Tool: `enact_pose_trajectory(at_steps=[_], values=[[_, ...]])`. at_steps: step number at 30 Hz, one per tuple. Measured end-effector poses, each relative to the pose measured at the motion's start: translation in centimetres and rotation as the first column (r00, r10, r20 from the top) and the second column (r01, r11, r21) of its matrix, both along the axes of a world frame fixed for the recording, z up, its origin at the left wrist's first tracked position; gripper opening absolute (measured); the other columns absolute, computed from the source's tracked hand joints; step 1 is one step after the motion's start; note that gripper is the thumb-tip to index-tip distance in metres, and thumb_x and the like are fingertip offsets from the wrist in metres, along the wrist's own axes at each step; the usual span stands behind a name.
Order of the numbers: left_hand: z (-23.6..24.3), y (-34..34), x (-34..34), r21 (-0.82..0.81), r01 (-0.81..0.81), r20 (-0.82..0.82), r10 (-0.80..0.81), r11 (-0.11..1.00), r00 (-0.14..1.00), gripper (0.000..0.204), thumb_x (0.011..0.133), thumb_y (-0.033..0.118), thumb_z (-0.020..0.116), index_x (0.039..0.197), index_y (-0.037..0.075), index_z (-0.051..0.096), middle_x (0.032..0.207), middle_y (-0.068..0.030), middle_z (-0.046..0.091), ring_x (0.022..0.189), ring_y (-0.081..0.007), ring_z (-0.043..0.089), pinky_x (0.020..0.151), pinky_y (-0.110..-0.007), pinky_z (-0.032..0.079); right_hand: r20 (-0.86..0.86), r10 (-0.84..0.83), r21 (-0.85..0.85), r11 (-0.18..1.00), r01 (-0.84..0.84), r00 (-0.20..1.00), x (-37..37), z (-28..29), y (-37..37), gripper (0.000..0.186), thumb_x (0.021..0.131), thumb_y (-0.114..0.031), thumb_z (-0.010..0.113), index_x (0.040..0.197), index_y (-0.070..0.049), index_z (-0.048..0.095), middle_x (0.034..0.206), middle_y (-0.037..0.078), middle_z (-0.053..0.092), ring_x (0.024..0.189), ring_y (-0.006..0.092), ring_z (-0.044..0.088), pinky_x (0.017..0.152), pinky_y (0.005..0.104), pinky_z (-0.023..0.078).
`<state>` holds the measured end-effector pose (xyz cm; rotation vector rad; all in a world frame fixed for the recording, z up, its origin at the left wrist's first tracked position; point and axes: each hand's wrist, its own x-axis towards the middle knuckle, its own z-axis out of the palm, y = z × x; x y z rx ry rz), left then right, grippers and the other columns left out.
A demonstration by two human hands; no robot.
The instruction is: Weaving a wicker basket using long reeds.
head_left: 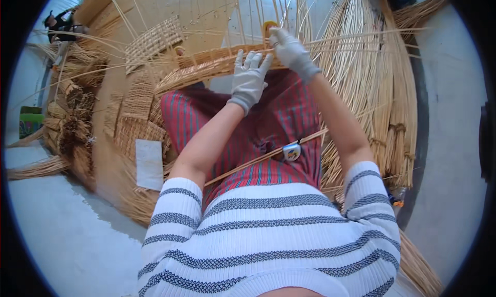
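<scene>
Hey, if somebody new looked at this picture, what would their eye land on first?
Probably the gloved hands near the upper centre: the left hand, fingers spread, at the woven strip, and the right hand a little higher and to its right. Next might come the big fan of pale strands down the right side, then the red striped cloth over the lap.

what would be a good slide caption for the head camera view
Gloved left hand and right hand at a woven strip, with pale stalks fanned out to the right.
</scene>
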<state>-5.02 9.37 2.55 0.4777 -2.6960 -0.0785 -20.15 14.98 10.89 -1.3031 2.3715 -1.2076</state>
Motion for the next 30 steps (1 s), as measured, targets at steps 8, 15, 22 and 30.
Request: enact_pose_trajectory(at_steps=[8,15,22,30], values=[[-0.4,-3.8,-5.8,0.131,-0.146,0.311,0.099,0.981,0.945,0.084,0.069,0.043,0.085,0.141,0.019,0.049,0.137,-0.0142,0.053,0.12,-0.0301,0.057,0.098,-0.046,0.041,0.126,0.13,0.262,0.952,-0.159,0.984,-5.8,-8.8,-7.3,0.026,0.098,-0.023,0.056,0.114,-0.007,0.069,0.104,0.019,0.072,0.1,0.0369,0.068,0.088,0.0413,0.052],[-1.8,-4.8,-5.3,0.214,-0.051,0.174,0.013,0.976,0.985,0.074,0.066,0.051,0.085,0.126,0.016,0.059,0.111,-0.0113,0.066,0.103,-0.0296,0.065,0.086,-0.044,0.047,0.581,0.007,0.065,0.996,-0.055,0.814,-4.9,-10.4,-8.1,0.028,0.105,-0.023,0.051,0.093,-0.004,0.068,0.076,0.004,0.068,0.068,0.012,0.062,0.06,0.0292,0.05],[-0.6,-4.6,-2.5,0.075,0.075,-0.085,-0.068,0.994,0.994,0.064,0.069,0.033,0.082,0.128,0.024,0.06,0.118,-0.0098,0.064,0.121,-0.03,0.059,0.11,-0.048,0.039,0.187,0.055,-0.058,0.997,-0.045,0.981,-2.9,-8.0,-7.0,0.028,0.102,-0.017,0.055,0.126,-0.006,0.063,0.095,0.009,0.069,0.085,0.0156,0.063,0.077,0.0321,0.052],[-1.5,-10.5,8.7,-0.06,-0.157,-0.119,0.149,0.986,0.982,0.077,0.06,0.035,0.085,0.132,0.022,0.061,0.126,-0.0082,0.052,0.13,-0.0268,0.046,0.121,-0.054,0.024,-0.578,0.403,0.369,0.905,-0.213,0.71,8.2,-8.0,-4.2,0.083,0.075,-0.045,0.079,0.148,-0.023,0.045,0.144,0.01,0.054,0.139,0.0302,0.044,0.12,0.0522,0.022]])
